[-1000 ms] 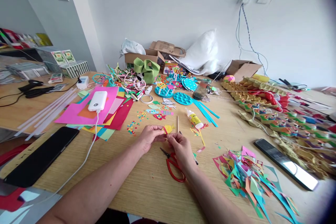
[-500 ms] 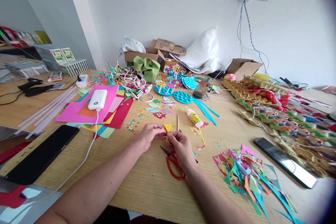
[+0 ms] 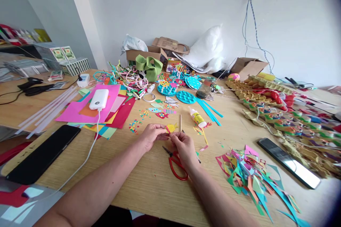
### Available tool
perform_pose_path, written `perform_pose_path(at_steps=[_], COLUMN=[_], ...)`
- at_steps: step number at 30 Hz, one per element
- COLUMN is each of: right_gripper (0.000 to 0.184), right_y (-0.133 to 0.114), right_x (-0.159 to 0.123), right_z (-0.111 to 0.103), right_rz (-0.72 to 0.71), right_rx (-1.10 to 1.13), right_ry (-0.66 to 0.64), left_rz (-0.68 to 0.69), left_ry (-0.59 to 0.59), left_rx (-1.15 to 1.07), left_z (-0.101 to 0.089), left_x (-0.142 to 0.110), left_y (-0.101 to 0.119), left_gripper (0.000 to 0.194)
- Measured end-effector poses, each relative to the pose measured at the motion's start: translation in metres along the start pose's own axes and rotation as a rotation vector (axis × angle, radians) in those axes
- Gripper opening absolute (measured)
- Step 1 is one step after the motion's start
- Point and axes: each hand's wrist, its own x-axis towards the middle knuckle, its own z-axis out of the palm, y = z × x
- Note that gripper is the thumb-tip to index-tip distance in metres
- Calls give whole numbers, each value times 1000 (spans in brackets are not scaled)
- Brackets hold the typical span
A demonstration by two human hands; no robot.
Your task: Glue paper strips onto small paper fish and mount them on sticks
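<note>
A yellow paper fish with a pink-red band is pinched between the fingers of my left hand. My right hand has its thumb and forefinger closed at the fish's lower edge; whether a small strip is between them I cannot make out. Red-handled scissors lie on the table, partly under my right hand. Just beyond the hands are a wooden stick and a glue bottle lying on its side. Several decorated paper fish and round paper dots lie farther back.
Coloured paper sheets lie at the left under a white power bank. A black phone is at front left, another phone at right beside paper scraps. Painted egg-carton pieces cover the right side; cardboard boxes stand behind.
The camera view has shifted slightly. Both hands stay together at the yellow paper fish, with hardly any finger movement, and the other things remain in place.
</note>
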Motion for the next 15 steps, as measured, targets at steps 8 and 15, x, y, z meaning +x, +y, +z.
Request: perform_pose_path(at_steps=[8,15], right_gripper=[35,36], right_y=[-2,-6], right_x=[-1,-3], right_z=[1,2], right_rz=[-22,-46], right_rx=[-7,-31], right_ry=[7,7], left_rz=[-10,-7], left_ry=[-10,4], left_rx=[1,-1], left_z=[-1,0], left_x=[0,-1], left_y=[0,1], left_gripper=[22,21])
